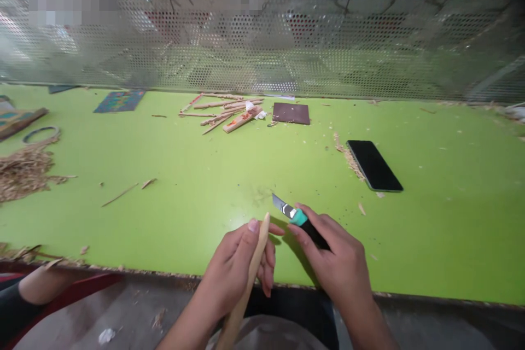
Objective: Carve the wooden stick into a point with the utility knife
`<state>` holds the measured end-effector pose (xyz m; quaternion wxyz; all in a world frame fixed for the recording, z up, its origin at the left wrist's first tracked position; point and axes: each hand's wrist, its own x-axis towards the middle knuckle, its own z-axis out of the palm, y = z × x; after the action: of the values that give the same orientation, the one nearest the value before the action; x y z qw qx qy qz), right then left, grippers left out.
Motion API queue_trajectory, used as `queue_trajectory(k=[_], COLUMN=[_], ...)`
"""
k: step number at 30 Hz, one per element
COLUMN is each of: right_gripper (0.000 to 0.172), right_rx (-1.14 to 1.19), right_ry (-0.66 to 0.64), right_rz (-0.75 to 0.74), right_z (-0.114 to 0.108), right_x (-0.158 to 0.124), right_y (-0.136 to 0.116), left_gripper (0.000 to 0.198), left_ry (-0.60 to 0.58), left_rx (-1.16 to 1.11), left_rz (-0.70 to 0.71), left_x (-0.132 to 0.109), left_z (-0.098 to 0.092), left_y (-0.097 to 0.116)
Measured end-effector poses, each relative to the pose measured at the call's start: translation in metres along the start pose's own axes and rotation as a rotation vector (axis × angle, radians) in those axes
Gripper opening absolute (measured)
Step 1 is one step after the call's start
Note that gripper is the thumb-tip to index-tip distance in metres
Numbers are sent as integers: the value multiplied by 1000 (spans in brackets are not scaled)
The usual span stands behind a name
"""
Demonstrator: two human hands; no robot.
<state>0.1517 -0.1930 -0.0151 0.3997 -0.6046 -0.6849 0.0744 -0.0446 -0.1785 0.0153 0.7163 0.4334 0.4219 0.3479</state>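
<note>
In the head view, your left hand (235, 260) is closed around a wooden stick (255, 262), thumb along its near side and fingers loosely curled behind it. The stick is pale, bare wood, narrowing to a blunt tip at the top and widening downward; its tip stands above the front of the bench (197, 186), and its lower end runs over your lap and out of the picture. Your right hand (342, 254) is wrapped around a knife (299, 217) with a black handle, a teal collar and a bare metal blade. The blade points up and to the left, just beside the stick's tip but apart from it. Right of the knife, farther back, lies a dark phone (374, 165). Thin carved sticks (225, 104) lie near the back, and wood shavings (22, 172) are heaped at far left.
</note>
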Motion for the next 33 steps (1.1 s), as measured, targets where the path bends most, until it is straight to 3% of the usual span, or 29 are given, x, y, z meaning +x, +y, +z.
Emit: queue_trajectory(k=[6, 15, 19, 22, 25, 33], right_gripper=[30, 34, 36, 38, 43, 38], right_rx=[49, 135, 148, 133, 112, 82], right_ry=[-20, -135, -166, -238, -304, -259], right_rz=[-26, -94, -134, -201, -264, -238], right_z=[-1, -2, -4, -8, -10, -3], right_x=[-2, -4, -2, 3, 7, -3], right_y=[2, 2, 1, -3, -7, 2], left_gripper=[56, 62, 61, 59, 53, 40], left_ry=[71, 156, 49, -37, -100, -92], left_rx=[-66, 109, 221, 192, 155, 288], left_rz=[35, 51, -15, -144, -171, -211], left_x=[5, -7, -6, -3, -1, 1], left_z=[2, 7, -2, -8, -11, -7], left_y=[-12, -7, -1, 5, 8, 9])
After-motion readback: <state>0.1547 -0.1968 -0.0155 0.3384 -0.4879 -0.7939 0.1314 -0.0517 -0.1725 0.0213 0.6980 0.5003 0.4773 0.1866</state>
